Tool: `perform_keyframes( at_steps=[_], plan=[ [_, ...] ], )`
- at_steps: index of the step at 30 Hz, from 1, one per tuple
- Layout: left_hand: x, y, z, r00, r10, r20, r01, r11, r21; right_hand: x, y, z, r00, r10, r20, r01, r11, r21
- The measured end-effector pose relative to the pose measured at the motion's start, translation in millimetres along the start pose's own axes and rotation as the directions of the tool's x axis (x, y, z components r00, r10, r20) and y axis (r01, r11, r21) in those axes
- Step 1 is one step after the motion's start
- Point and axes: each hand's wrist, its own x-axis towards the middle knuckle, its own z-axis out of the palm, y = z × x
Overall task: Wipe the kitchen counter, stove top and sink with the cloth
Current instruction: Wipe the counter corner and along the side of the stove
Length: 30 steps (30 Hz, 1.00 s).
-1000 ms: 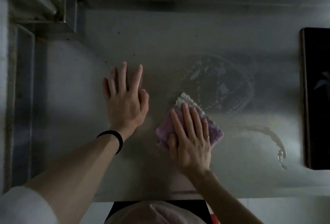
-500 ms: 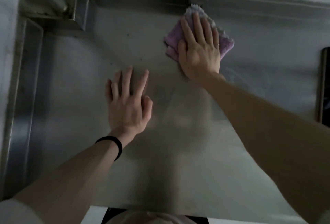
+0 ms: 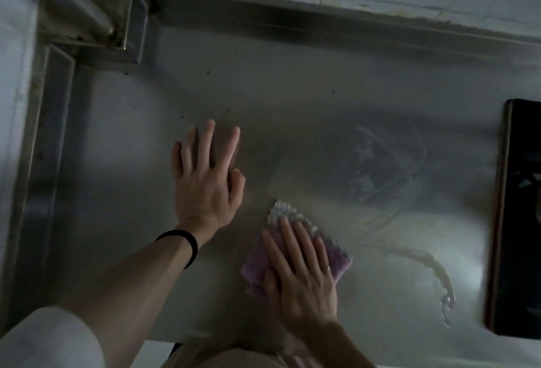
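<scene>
Purple cloth (image 3: 341,260) lies folded flat on the stainless-steel counter (image 3: 322,89), toward its near edge. It is pinned under the right hand (image 3: 301,277), whose straight, lightly spread fingers press down on it; a thin ring (image 3: 328,268) shows on one finger. The left hand (image 3: 205,186) rests palm-down on bare steel just left of the cloth and a little farther back, fingers straight and fanned, a black band (image 3: 183,246) round the wrist. A wet streak (image 3: 433,265) curves across the counter to the right, short of the black stove top (image 3: 524,221) at the edge.
</scene>
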Motion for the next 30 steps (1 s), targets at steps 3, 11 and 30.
perform_keyframes(
  at_steps=[3, 11, 30],
  plan=[
    [1, 2, -1, 1.000, -0.012, 0.006, 0.013, 1.000, -0.003, 77, 29, -15, 0.998, -0.015, -0.061, 0.014, 1.000, -0.022],
    [3, 3, -2, 0.999, -0.027, 0.025, 0.026, 1.000, 0.012, 274, 90, -60, 0.997, 0.020, -0.069, -0.025, 0.998, -0.065],
    [4, 0, 2, 1.000, -0.009, 0.006, 0.008, 0.998, 0.066, 309, -1, -43, 0.945, -0.308, 0.114, 0.317, 0.946, -0.070]
  ],
)
